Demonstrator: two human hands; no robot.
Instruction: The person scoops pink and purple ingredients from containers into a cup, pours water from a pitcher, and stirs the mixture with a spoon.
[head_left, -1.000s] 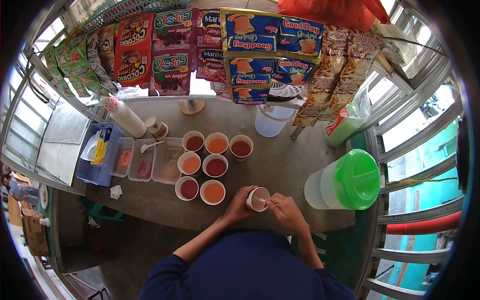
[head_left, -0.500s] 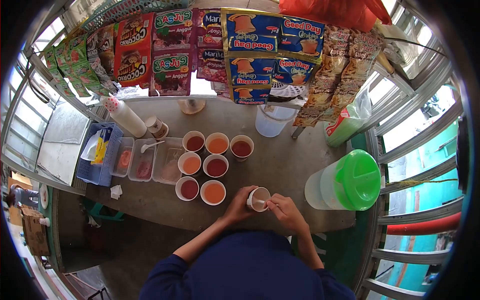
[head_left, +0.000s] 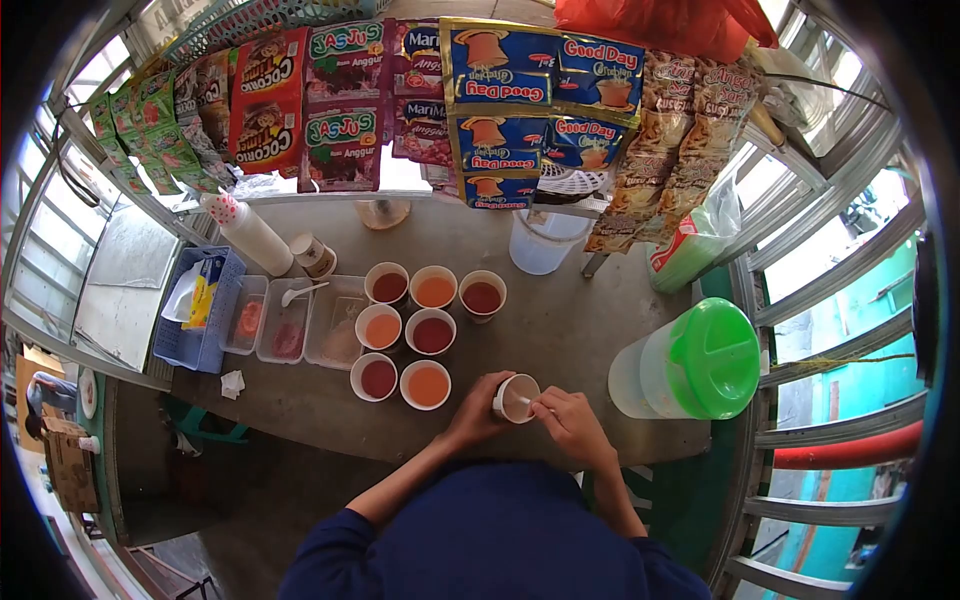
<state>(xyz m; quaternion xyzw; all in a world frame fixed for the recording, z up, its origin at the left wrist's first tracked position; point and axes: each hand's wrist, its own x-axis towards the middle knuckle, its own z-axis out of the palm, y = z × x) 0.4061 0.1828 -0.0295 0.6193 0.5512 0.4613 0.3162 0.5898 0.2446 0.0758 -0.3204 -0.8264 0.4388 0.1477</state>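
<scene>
"Holding what, is that left hand (head_left: 478,411)?"

"It has a small, round, white paper cup (head_left: 509,392). The fingers curl around its side. The cup is close to the near edge of a flat grey table (head_left: 560,340), between both hands. I can't tell if its bottom is touching down."

"And the right hand (head_left: 571,417)?"

"It pinches a thin white stick (head_left: 524,401) that dips into the cup. Maybe it's a spoon. I can't see the other end."

"Is the cup heavy?"

"Light, I think. Paper is a bit soft, so a big squeeze could bend it, and a wet side might slip. I'd hold it gently around the middle, under the rim, and pinch the stick near its top."

"What's around it?"

"Seven white cups of red or orange drink (head_left: 425,407) stand near, on the left. Way over right is a clear plastic tub with a round green lid (head_left: 715,358). Farther left are three clear plastic boxes (head_left: 345,300), then a blue plastic basket (head_left: 207,355)."
</scene>
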